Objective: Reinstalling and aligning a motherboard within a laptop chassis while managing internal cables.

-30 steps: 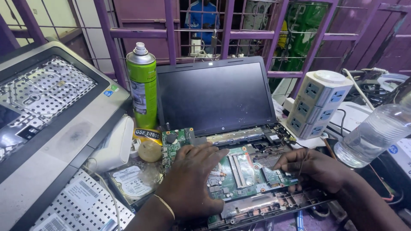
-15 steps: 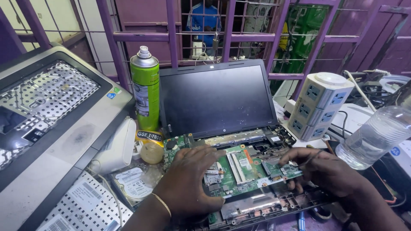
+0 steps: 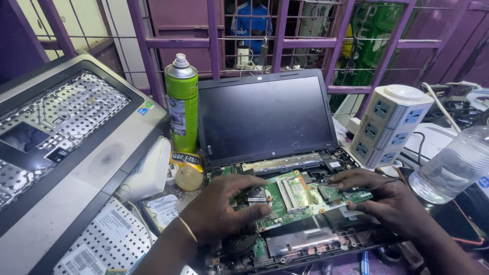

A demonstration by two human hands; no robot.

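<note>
The green motherboard point(image 3: 298, 196) lies in the opened laptop base point(image 3: 316, 239), long axis left to right, tilted. The left hand point(image 3: 224, 209) lies palm-down, fingers pressing its left end; the right hand point(image 3: 384, 196) pinches its right edge. Since earlier, the board sits slightly farther from the person.

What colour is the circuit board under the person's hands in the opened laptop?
Green, with silver and black parts. The circuit board shows best in the head view.

the green spray can point(image 3: 182, 102) and a grey laptop shell point(image 3: 66, 153) crowd the left. a socket tower point(image 3: 391, 125) and water bottle point(image 3: 453, 165) block the right. the raised screen point(image 3: 265, 117) closes the rear.
</note>
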